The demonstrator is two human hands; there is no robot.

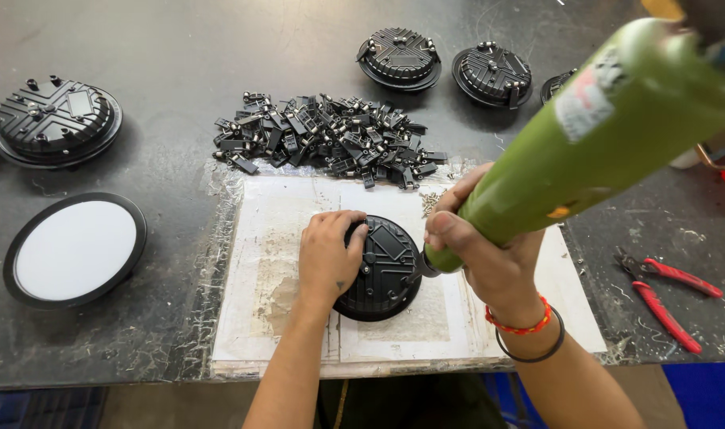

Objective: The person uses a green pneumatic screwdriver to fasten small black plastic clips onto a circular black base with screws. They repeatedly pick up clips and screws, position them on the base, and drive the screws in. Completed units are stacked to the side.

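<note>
My left hand presses down on the left side of a round black lamp housing that lies back-up on a worn white board. My right hand grips a green electric screwdriver, held slanted, with its tip at the right edge of the housing. Red and black bands circle my right wrist.
A heap of small black clips lies behind the board, with loose screws beside it. More black housings sit around. A round lamp lies white face up at left. Red-handled pliers lie at right.
</note>
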